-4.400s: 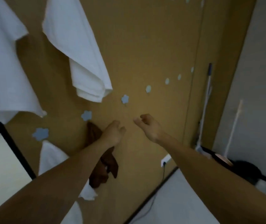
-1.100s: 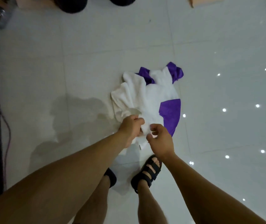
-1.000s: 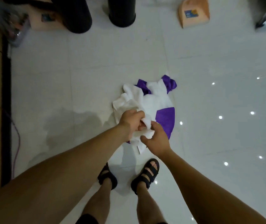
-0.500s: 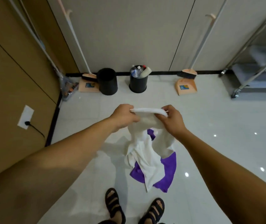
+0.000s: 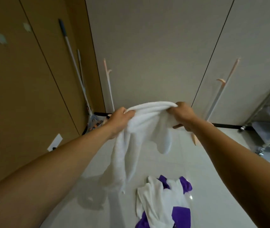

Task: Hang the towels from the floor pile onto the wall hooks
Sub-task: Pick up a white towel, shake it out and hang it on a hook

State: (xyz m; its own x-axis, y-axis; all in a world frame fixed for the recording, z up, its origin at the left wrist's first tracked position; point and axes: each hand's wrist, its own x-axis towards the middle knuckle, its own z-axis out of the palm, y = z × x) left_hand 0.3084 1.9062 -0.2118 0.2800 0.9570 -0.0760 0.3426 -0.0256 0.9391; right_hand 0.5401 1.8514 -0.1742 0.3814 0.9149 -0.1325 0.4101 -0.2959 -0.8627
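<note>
Brown wall (image 5: 16, 96) to my left, pale floor (image 5: 185, 162) below — white towel (image 5: 147, 122) held up.
My left hand (image 5: 121, 119) and right hand (image 5: 182, 114) each grip an end of its top edge, so it runs side to side and the rest hangs down. The pile (image 5: 157, 203) lies on the floor below. The hooks (image 5: 1, 38) are up to my left — my left hand is nearer.
</note>
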